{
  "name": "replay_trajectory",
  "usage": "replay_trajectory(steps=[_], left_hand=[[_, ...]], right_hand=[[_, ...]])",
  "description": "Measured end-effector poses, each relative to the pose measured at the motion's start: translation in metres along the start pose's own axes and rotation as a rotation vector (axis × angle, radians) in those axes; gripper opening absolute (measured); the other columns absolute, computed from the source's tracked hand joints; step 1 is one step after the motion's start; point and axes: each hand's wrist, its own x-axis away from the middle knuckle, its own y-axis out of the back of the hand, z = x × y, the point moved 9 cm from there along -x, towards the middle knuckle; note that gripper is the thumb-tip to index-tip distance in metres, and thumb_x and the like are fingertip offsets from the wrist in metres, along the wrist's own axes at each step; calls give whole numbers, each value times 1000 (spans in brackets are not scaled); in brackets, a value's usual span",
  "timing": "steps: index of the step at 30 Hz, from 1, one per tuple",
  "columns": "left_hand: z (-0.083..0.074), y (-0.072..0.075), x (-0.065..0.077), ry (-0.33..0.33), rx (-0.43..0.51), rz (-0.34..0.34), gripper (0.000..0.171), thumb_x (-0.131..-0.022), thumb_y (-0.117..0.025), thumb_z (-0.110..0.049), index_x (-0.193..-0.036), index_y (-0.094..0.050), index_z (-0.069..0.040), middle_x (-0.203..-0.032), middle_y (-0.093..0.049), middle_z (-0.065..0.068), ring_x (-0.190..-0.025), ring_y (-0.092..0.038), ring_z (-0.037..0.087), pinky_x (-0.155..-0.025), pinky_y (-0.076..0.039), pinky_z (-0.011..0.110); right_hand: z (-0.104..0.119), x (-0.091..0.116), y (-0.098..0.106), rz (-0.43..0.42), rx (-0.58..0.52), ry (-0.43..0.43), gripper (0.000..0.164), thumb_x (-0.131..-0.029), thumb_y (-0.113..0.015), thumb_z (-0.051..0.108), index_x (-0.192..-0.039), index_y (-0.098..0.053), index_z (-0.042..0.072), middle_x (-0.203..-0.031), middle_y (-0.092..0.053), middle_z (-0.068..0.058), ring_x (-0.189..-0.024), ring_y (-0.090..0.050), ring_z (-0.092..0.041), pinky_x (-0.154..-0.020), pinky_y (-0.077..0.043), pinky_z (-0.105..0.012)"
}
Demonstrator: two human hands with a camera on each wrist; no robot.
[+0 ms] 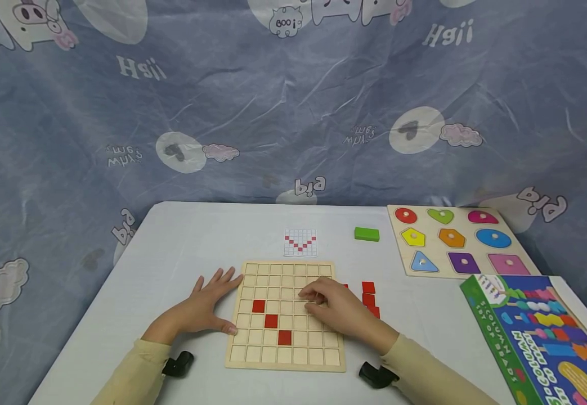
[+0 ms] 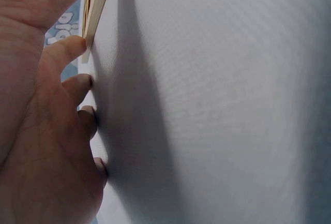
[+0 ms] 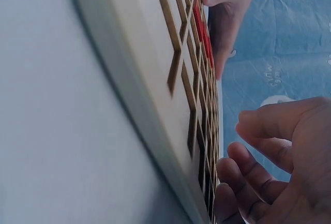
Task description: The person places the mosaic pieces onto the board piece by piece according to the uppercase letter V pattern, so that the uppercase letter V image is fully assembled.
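Note:
A wooden grid board (image 1: 283, 361) lies flat on the table, with three red square tiles (image 1: 270, 321) set diagonally in its cells. Along the board's left edge rests my left hand (image 1: 199, 306), fingers spread and the thumb touching the lower edge; its fingertips also show beside the board in the left wrist view. My right hand (image 1: 336, 306) hovers over the board's right half, fingers loosely bent, thumb and index finger apart. Nothing shows between them in the right wrist view. More red tiles (image 1: 368, 287) lie right of the board, partly hidden behind this hand.
Beyond the board lies a small pattern card (image 1: 300, 243) with a red V of squares. A green block (image 1: 366, 234) is to its right. At the far right are a wooden shape puzzle (image 1: 440, 265) and a colourful box (image 1: 541, 337). A patterned curtain (image 1: 283, 112) hangs behind the table.

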Motion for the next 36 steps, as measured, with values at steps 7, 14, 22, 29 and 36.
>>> replay_trajectory(steps=[7,14,22,29,36], left_hand=[[3,-2,-1,1,-4,4,116,-52,-74,-66,-148,-24,-24,-156,-11,6,-142,-1,32,-108,5,60],[2,-1,0,2,3,0,116,-52,-75,-66,-148,-24,-24,-155,-11,6,-142,-1,32,-108,6,60],[1,-1,0,-5,2,-11,116,-52,-75,-65,-148,-25,-23,-155,-12,6,-142,-2,34,-108,5,61],[3,-2,-1,-4,-3,-11,117,-52,-75,-66,-148,-24,-24,-156,-11,6,-142,-2,33,-108,5,60],[4,-3,-1,-3,2,-7,117,-52,-74,-67,-148,-24,-24,-156,-11,5,-142,-1,32,-108,6,60]], right_hand=[[-20,7,12,-47,25,-38,18,-83,-67,24,-101,-66,28,-85,-54,16,-78,-53,-7,-68,-46,-20],[-38,14,27,-105,26,-49,19,-83,-68,21,-101,-67,27,-87,-56,14,-80,-54,-6,-70,-47,-21],[-52,17,39,-157,68,-34,22,-81,-72,18,-102,-67,24,-88,-56,9,-78,-52,-10,-67,-45,-23],[-62,17,45,-150,112,-74,27,-79,-73,18,-105,-67,23,-94,-57,7,-79,-51,-11,-68,-45,-24],[-66,14,46,-127,146,-100,26,-80,-72,16,-105,-67,22,-94,-58,7,-77,-49,-10,-67,-44,-24]])
